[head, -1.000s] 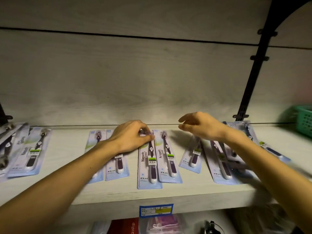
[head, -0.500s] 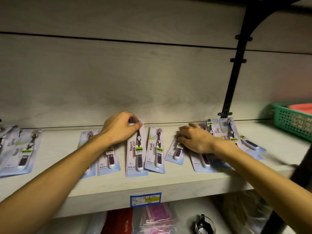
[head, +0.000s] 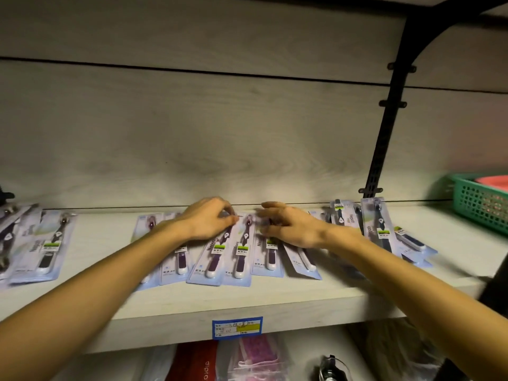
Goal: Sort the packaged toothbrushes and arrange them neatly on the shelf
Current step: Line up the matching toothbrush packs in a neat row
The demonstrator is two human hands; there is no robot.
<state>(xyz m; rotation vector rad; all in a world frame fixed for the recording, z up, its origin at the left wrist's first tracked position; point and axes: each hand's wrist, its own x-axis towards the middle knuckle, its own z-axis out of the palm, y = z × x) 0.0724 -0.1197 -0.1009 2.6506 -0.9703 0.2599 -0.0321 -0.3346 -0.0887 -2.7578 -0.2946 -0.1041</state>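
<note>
Reaching over the pale wooden shelf (head: 275, 298), we have both hands on the middle row of packaged toothbrushes (head: 239, 251). Each pack is a light blue card under a clear blister, holding a dark purple brush with a white handle end and a green-and-white sticker across the middle. Our left hand (head: 209, 221) curls its fingers and thumb to pinch the top of one pack at 12 o'clock of the row. Our right hand (head: 291, 226) lies at 3 o'clock of it, fingers spread and loosely bent over the neighbouring packs; whether it grips one we cannot tell. More packs overlap at 3 o'clock, others lie at 9 o'clock. A green basket (head: 481, 204) stands at far right.
</note>
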